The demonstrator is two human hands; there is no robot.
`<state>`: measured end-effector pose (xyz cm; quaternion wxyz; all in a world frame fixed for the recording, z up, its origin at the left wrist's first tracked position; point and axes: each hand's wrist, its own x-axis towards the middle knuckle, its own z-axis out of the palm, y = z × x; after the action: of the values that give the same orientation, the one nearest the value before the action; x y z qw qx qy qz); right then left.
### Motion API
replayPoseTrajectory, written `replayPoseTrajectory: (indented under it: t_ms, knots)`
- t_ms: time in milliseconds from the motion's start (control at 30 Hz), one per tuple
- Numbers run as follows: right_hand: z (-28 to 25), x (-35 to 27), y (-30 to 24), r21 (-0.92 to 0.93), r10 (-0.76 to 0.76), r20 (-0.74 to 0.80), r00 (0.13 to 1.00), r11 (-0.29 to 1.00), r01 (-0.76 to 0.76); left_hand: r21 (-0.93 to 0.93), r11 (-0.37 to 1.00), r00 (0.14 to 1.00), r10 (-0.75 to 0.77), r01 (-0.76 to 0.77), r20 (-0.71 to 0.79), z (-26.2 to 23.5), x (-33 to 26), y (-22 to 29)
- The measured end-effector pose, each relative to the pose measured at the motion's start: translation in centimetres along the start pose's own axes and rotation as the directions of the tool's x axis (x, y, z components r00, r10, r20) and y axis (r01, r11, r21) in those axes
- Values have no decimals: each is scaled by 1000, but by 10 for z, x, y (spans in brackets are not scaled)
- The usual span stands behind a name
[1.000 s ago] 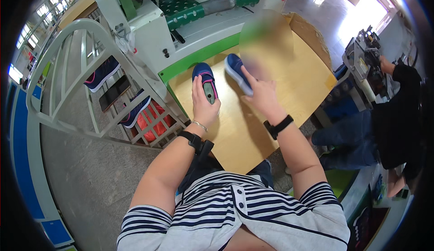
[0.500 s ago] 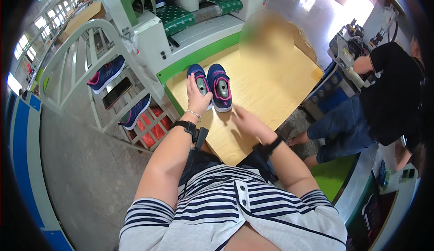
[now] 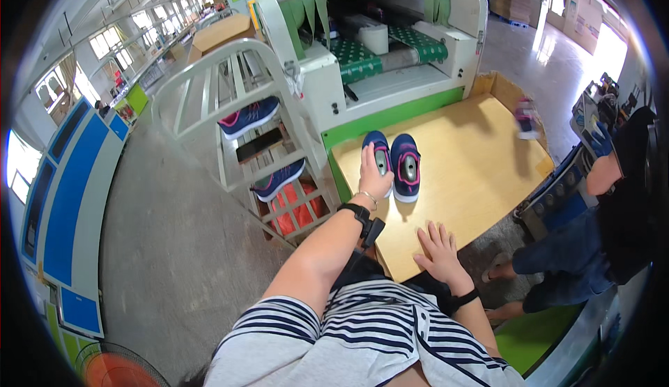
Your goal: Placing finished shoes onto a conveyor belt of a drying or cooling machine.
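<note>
Two navy sports shoes with pink trim and white soles stand side by side on a wooden tabletop (image 3: 481, 157), toes pointing away from me. A grey-green shoe last with a hole fills each opening. My left hand (image 3: 375, 176) is closed around the left shoe (image 3: 376, 140), fingers over its outer side and thumb by the opening, covering most of its heel. The right shoe (image 3: 405, 172) stands untouched beside it. Nearer me, my right hand (image 3: 442, 251) rests at the table's near edge, fingers spread, holding nothing.
A machine with a green dotted conveyor belt (image 3: 359, 63) stands beyond the table. The metal rack (image 3: 209, 125) on the left carries navy shoes (image 3: 252, 117), a dark phone (image 3: 259, 146) and a red bag (image 3: 296, 209). A blurred shoe (image 3: 525, 118) is at the table's far right, near a co-worker (image 3: 620, 199).
The view has swung left, bringing more of the machine into sight. My right hand has drawn back from near the right shoe's heel and spread its fingers. My left hand stays on the left shoe.
</note>
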<state>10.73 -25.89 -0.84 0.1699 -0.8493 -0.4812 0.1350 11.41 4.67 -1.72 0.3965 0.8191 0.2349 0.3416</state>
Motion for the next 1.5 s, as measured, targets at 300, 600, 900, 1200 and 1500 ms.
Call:
replayPoseTrajectory:
  t_ms: [300, 600, 900, 1200, 1500]
  knots:
    - [13, 0, 10, -26, -43, -58, 997, 999, 41, 3, 999, 997, -50, 50, -64, -2, -34, 17]
    - [12, 1, 8, -46, -44, -73, 996, 998, 41, 67, 997, 1000, -27, 28, -10, -9, -29, 17]
    - [9, 1, 5, -80, -48, -47, 998, 996, 44, 20, 999, 999, -33, 33, -1, -10, -35, 19]
    - [2, 0, 1, -26, -20, -34, 999, 999, 19, 43, 997, 997, -70, 71, -28, -6, -38, 22]
    - [-57, 43, 16, 160, -71, 108, 992, 986, 53, -29, 982, 982, 187, -188, -42, -9, -25, 89]
